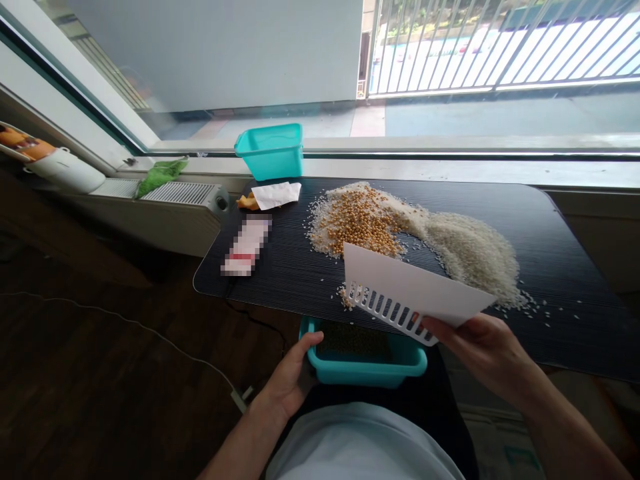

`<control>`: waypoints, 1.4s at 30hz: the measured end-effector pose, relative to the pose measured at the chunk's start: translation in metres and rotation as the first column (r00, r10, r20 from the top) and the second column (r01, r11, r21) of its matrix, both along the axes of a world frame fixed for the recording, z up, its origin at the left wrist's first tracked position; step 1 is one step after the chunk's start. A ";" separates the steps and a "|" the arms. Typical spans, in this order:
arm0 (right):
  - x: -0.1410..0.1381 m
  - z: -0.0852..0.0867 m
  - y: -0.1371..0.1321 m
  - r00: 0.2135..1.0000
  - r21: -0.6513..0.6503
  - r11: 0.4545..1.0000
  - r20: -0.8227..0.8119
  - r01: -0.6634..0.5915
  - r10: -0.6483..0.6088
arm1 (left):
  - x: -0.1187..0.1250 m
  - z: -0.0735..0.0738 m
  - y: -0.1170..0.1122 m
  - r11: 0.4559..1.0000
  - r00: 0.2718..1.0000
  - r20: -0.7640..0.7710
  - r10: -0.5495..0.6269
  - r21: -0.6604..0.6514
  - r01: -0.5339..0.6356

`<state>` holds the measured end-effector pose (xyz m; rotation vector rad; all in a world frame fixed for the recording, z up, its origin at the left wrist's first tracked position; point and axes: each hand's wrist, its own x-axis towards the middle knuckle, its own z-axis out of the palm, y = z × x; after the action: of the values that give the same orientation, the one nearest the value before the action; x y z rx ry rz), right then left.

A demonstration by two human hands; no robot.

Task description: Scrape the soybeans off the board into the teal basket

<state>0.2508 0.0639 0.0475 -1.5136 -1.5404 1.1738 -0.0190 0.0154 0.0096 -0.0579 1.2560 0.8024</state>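
My right hand (pixel 480 350) grips a white slotted scraper (pixel 410 293) by its lower right end; its toothed edge rests on the black table (pixel 280 273) near the front edge, with a few grains caught against it. Behind it lies a mixed pile of yellow beans (pixel 363 223) and, to the right, white rice (pixel 470 250). My left hand (pixel 293 377) holds the left rim of a teal bin (pixel 365 363) just under the table's front edge; the bin has dark green grains inside.
A second teal bin (pixel 271 151) stands on the window sill at the back. White paper (pixel 277 195), an orange scrap and a blurred packet (pixel 247 245) lie on the table's left. A radiator (pixel 170 193) with a green cloth is at left. A cable crosses the wooden floor.
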 end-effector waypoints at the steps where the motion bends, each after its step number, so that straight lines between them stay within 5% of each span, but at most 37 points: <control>1: 0.000 0.001 0.000 1.000 0.005 1.000 0.002 0.002 -0.002 | 0.000 0.000 0.000 1.000 1.000 0.003 0.003 0.002 -0.003; 8: -0.006 0.009 -0.007 0.994 -0.025 0.993 -0.006 0.113 -0.113 | 0.000 0.000 0.000 1.000 1.000 0.019 0.008 0.000 -0.008; 18: 0.001 0.004 0.001 0.999 -0.058 0.998 -0.048 -0.024 0.021 | 0.000 0.000 0.001 1.000 1.000 0.019 -0.013 -0.004 0.013; 42: -0.007 0.003 0.002 0.995 -0.057 0.996 -0.062 -0.075 0.072 | -0.003 0.000 0.001 1.000 1.000 0.022 -0.013 0.019 0.013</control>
<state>0.2434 0.0660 0.0510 -1.4565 -1.5452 1.3054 -0.0216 0.0167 0.0095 -0.0431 1.2269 0.8007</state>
